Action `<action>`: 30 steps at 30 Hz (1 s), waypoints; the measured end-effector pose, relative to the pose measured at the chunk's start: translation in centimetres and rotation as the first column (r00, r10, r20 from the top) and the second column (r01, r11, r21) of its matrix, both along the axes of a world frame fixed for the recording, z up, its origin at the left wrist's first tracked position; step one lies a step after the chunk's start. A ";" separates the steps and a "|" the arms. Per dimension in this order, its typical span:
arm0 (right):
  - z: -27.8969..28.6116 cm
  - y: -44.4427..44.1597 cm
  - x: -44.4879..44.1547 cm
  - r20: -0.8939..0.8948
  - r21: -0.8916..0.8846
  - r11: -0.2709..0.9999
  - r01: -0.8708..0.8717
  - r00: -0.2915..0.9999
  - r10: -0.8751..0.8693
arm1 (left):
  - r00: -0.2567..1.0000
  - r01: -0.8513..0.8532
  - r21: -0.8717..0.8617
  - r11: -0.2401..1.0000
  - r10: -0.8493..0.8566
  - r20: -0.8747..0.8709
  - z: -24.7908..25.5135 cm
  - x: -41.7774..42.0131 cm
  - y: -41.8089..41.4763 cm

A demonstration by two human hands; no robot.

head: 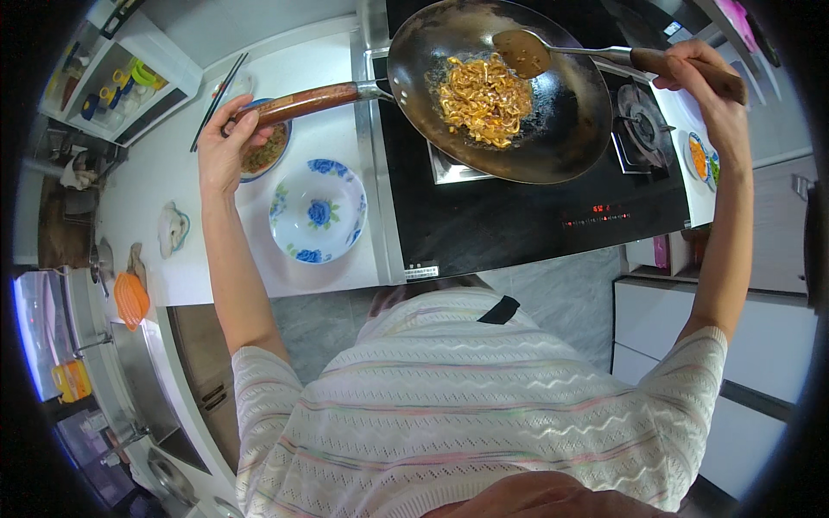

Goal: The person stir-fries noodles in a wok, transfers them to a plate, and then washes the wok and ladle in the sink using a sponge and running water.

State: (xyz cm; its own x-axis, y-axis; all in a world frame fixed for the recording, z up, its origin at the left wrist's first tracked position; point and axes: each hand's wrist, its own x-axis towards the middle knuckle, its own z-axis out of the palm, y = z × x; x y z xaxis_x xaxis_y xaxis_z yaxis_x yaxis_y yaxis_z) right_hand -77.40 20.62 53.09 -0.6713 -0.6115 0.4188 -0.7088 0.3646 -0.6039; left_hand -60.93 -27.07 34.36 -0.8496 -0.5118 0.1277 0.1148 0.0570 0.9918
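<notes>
My left hand [227, 146] grips the end of the wooden handle [304, 103] of a dark wok [570, 142] over the black cooktop. In my right hand [703, 81] is the wooden grip of a metal spatula [526, 54], its blade inside the wok and touching the edge of the food. Glossy brown cooked strips of food [486, 100] lie heaped in the middle of the wok. On the white counter, left of the cooktop, sits a white bowl with blue flowers [301, 210], nothing in it. Partly behind my left hand is a blue-rimmed bowl [275, 146] with brownish contents.
Black chopsticks [219, 102] lie across a dish at the back left. A second burner [641, 126] is at the cooktop's right, beside a plate of orange pieces [697, 155]. A cloth [173, 230] and an orange basket [131, 300] are at the counter's left.
</notes>
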 end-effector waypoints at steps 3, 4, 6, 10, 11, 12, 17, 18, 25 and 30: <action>-0.9 0.6 -0.1 0.066 0.013 1.000 0.019 0.998 -0.020 | 1.000 -0.001 0.007 1.000 0.001 -0.003 0.1 -0.1 0.2; -0.9 0.9 0.7 0.058 -0.031 0.998 0.046 0.997 -0.044 | 1.000 0.003 0.014 1.000 -0.003 -0.004 0.0 0.0 0.2; -0.4 1.0 1.9 0.092 -0.024 0.998 -0.066 0.993 0.067 | 1.000 0.007 -0.003 1.000 -0.007 -0.015 -0.2 -0.1 -0.2; -0.9 0.4 2.7 0.079 -0.007 0.998 -0.061 0.995 0.062 | 1.000 -0.010 -0.001 1.000 0.010 -0.011 0.1 0.2 0.3; -1.0 0.4 2.3 0.061 -0.002 0.999 -0.045 0.997 0.045 | 1.000 -0.003 0.002 1.000 0.003 -0.015 0.1 0.1 0.3; -1.1 1.0 1.7 0.071 -0.029 1.000 0.008 0.997 -0.006 | 1.000 -0.001 0.005 1.000 0.001 -0.017 0.0 0.2 0.2; -1.4 2.7 -2.3 0.030 -0.105 0.993 0.049 0.999 -0.046 | 0.999 0.020 0.017 1.000 -0.020 -0.037 0.0 -0.1 0.2; -1.6 2.1 -2.6 0.045 -0.115 0.992 0.046 0.998 -0.041 | 0.999 0.022 0.013 1.000 -0.021 -0.034 0.0 -0.1 0.2; -2.0 -3.2 -2.6 0.104 0.084 0.979 -0.188 0.978 0.179 | 0.999 0.022 -0.015 1.000 -0.022 -0.034 -0.2 0.2 -0.2; 0.6 -2.8 2.1 0.122 0.243 0.877 -0.414 0.910 0.396 | 1.000 0.016 -0.002 1.000 -0.016 -0.014 0.0 0.0 0.1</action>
State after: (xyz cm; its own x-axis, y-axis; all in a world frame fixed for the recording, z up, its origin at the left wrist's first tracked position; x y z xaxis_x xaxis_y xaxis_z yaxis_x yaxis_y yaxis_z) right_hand -75.32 17.83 53.70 -0.3622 -0.9160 0.1723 -0.7895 0.2032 -0.5792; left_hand -60.95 -27.00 34.34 -0.8559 -0.4975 0.1409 0.1297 0.0572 0.9899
